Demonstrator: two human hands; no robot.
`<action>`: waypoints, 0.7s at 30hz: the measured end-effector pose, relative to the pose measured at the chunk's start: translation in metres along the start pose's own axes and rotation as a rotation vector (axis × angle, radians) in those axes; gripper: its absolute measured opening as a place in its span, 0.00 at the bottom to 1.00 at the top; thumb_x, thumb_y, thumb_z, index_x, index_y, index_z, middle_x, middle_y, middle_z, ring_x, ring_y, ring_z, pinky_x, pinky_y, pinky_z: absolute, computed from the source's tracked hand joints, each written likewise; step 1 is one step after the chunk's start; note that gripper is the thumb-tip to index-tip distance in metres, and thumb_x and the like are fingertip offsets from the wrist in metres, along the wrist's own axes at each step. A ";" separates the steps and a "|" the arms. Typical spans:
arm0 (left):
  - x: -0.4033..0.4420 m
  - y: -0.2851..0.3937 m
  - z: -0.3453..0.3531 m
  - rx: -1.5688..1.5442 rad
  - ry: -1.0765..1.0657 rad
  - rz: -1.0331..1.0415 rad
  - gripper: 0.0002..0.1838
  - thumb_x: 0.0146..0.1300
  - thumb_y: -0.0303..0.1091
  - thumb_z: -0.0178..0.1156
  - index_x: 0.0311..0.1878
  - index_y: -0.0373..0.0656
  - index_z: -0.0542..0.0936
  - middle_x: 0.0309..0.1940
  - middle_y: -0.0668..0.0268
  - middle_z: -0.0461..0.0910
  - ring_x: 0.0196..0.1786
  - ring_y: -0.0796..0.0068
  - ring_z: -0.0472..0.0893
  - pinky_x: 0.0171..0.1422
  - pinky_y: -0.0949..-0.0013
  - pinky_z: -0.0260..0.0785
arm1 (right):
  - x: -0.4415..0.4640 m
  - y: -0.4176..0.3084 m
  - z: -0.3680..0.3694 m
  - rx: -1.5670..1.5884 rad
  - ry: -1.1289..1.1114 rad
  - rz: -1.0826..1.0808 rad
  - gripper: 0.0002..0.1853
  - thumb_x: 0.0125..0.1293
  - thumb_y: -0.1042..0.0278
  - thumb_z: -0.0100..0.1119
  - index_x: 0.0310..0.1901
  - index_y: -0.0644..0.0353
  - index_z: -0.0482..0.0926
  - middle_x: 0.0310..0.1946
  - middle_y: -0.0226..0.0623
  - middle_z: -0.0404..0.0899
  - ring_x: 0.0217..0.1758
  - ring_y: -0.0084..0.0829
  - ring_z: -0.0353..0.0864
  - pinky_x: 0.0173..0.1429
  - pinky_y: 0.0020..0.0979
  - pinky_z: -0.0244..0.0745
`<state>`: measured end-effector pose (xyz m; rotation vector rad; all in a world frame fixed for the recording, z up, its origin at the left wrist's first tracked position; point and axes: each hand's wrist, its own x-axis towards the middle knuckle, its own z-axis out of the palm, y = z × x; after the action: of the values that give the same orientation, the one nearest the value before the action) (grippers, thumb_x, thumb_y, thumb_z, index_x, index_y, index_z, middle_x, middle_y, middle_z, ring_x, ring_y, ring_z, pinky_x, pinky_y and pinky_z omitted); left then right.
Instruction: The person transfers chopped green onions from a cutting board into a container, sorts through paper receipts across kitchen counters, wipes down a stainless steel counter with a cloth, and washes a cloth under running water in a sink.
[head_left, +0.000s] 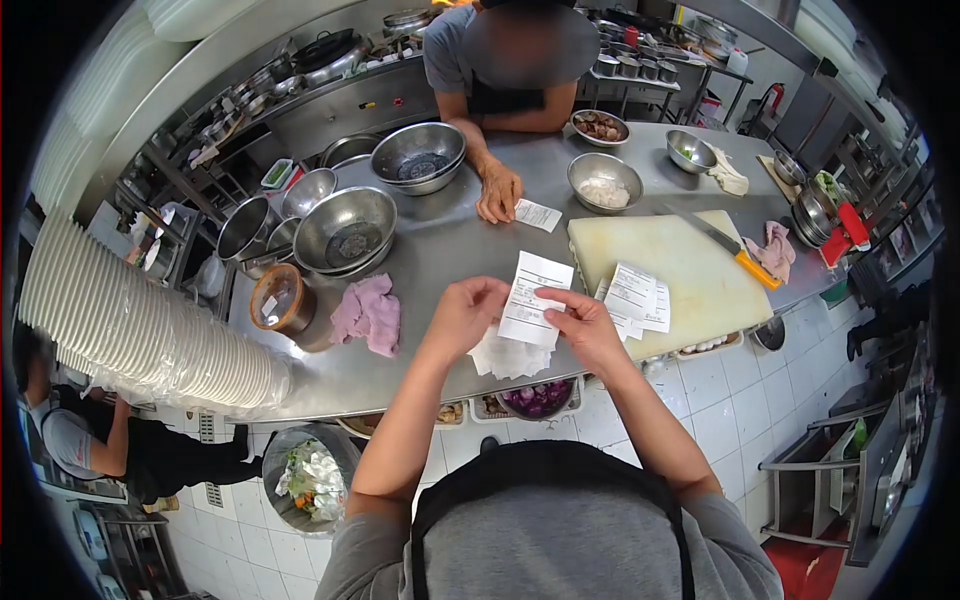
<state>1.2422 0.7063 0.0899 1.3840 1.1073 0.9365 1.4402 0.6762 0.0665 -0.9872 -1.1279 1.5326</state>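
A white printed receipt [533, 298] is stretched between my two hands above the steel counter. My left hand [474, 312] pinches its left edge, and my right hand [585, 325] grips its right edge between thumb and fingers. Beneath it, a pile of white paper slips [509, 358] lies at the counter's front edge. More printed receipts [634, 293] rest on the left part of the cutting board [680, 262], just beyond my right hand. Across the counter, another person's hand [499, 192] touches a further receipt [538, 215].
Metal bowls [345, 232] and a pink cloth [366, 314] stand left. A knife [715, 240] with an orange handle lies across the board. Stacked white containers [150, 320] line the left side. A waste bin [345, 455] sits on the floor. Another person [85, 440] is at far left.
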 end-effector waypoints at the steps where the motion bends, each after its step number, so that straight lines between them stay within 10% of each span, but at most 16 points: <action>1: 0.003 -0.008 -0.004 0.156 0.107 0.119 0.11 0.64 0.33 0.54 0.43 0.34 0.78 0.32 0.64 0.80 0.34 0.77 0.77 0.39 0.74 0.69 | 0.004 0.010 -0.007 0.035 -0.002 -0.010 0.16 0.62 0.79 0.54 0.52 0.62 0.77 0.41 0.32 0.78 0.43 0.21 0.75 0.50 0.22 0.70; 3: 0.010 -0.035 -0.017 0.468 0.319 0.353 0.13 0.63 0.34 0.54 0.45 0.35 0.78 0.33 0.57 0.81 0.35 0.70 0.79 0.43 0.69 0.71 | 0.004 0.015 -0.013 0.136 0.007 -0.008 0.16 0.61 0.81 0.53 0.51 0.63 0.76 0.42 0.35 0.78 0.46 0.24 0.76 0.52 0.24 0.71; 6: 0.020 -0.075 -0.033 0.391 0.070 -0.054 0.16 0.62 0.38 0.55 0.47 0.37 0.78 0.39 0.55 0.79 0.41 0.63 0.79 0.48 0.65 0.71 | 0.003 0.013 -0.020 0.286 0.038 0.001 0.15 0.61 0.83 0.52 0.51 0.66 0.76 0.45 0.37 0.78 0.47 0.25 0.76 0.53 0.26 0.71; 12: -0.027 -0.120 -0.037 0.930 0.310 -0.029 0.22 0.56 0.41 0.61 0.51 0.39 0.74 0.47 0.54 0.73 0.49 0.57 0.74 0.53 0.61 0.68 | -0.011 0.010 -0.041 0.279 0.115 -0.002 0.15 0.60 0.82 0.52 0.50 0.68 0.76 0.46 0.39 0.77 0.49 0.28 0.76 0.56 0.29 0.71; 18: -0.071 -0.128 -0.043 0.543 0.239 -0.094 0.25 0.52 0.35 0.66 0.54 0.40 0.73 0.52 0.53 0.71 0.57 0.56 0.70 0.61 0.62 0.63 | -0.025 0.038 -0.061 0.334 0.185 0.094 0.13 0.59 0.84 0.50 0.46 0.67 0.77 0.43 0.41 0.78 0.46 0.29 0.77 0.54 0.31 0.73; 21: -0.043 -0.118 -0.029 0.572 0.250 0.232 0.25 0.52 0.33 0.65 0.54 0.40 0.72 0.53 0.57 0.71 0.58 0.57 0.69 0.63 0.61 0.61 | -0.022 0.047 -0.058 0.320 0.129 0.116 0.13 0.57 0.85 0.50 0.43 0.66 0.78 0.40 0.40 0.79 0.43 0.28 0.78 0.50 0.29 0.74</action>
<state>1.1897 0.6708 -0.0225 1.9281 1.5037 1.0219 1.4890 0.6605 0.0078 -0.9278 -0.7175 1.6542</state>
